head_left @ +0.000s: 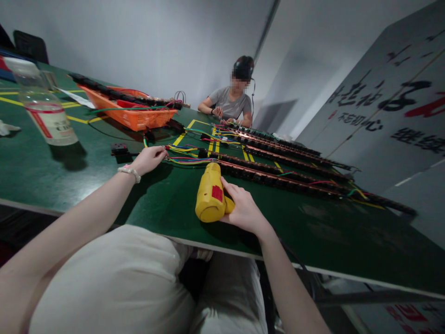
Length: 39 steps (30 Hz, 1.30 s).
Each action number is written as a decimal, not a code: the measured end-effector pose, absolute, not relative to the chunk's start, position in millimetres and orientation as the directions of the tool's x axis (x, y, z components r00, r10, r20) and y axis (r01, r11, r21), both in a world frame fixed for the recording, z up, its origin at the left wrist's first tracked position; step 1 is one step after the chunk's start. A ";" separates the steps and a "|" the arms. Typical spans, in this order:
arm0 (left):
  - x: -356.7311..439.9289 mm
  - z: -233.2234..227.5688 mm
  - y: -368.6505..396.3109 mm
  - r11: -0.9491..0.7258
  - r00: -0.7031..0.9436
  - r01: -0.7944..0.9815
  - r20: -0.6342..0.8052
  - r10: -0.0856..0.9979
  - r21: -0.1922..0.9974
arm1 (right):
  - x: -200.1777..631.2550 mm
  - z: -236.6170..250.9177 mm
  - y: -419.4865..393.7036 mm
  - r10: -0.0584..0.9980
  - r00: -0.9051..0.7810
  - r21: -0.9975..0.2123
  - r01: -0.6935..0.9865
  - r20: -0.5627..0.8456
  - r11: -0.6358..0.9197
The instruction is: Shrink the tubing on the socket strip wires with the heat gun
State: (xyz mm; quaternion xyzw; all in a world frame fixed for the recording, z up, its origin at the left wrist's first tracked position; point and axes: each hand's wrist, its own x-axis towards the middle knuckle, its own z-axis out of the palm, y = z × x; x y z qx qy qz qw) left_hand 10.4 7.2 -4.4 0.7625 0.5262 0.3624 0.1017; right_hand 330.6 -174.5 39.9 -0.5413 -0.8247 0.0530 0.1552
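My right hand [243,204] is wrapped round the handle of a yellow heat gun [209,195] with a red label. Its nozzle points away from me, close to a bundle of coloured wires [189,160]. At the left end of those wires, my left hand [151,158] is closed with fingertips pinched on them. The wires run right into a long black strip assembly [264,176] with copper-coloured lines. Just left of my left hand lies a small black connector block [120,150].
An orange basket [139,119] holding black strips stands at back left. A clear bottle [48,111] is on the far left of the green table [295,222]. More strip assemblies [288,144] lie at back right. Across the table sits another person [231,102].
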 end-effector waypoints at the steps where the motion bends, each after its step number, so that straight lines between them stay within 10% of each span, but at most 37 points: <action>1: 10.5 -4.3 7.1 -0.424 0.183 0.728 0.444 0.877 0.539 | 327.6 39.7 -176.0 0.915 -0.352 -0.245 0.886 0.197 0.393; 39: 10.9 -2.6 9.2 -0.360 0.155 0.764 0.389 0.908 0.536 | 224.4 33.0 -162.9 0.783 -0.572 -0.207 0.758 0.245 0.619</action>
